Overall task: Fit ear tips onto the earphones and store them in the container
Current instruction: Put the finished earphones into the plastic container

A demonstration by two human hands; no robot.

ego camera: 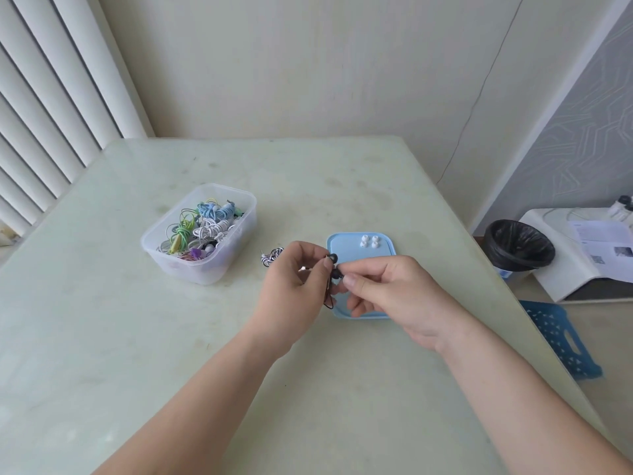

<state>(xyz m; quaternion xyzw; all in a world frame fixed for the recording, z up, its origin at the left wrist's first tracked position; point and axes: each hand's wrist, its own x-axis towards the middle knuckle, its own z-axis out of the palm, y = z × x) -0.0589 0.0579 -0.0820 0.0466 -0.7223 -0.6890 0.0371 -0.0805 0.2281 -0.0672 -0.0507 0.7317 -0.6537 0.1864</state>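
In the head view, both hands are meeting just above the near-left part of a blue lid (pixel 383 252), which is lying flat toward the right edge of the table (pixel 137 337). The left hand (pixel 294 279) is curling its fingers and pinching the black earphones (pixel 334 265) between thumb and forefinger, with a loop of thin black cable hanging down beside the palm. The right hand (pixel 387 289) is pinching the lower black earbud with thumb and forefinger, its other fingers tucked loosely beneath; whether a tip is also between those fingertips cannot be told. Four white ear tips (pixel 370 241) are sitting in a small cluster at the far end of the lid, apart from the hands. A striped black-and-white cable bundle (pixel 271 258) is lying on the table just behind the left hand. The clear container (pixel 202 269) is standing well to the left, toward the table's left edge, holding coiled earphones (pixel 202 228) in blue, green, white and purple. Beyond the right edge, a black-lined bin (pixel 519 248) is standing on the floor.
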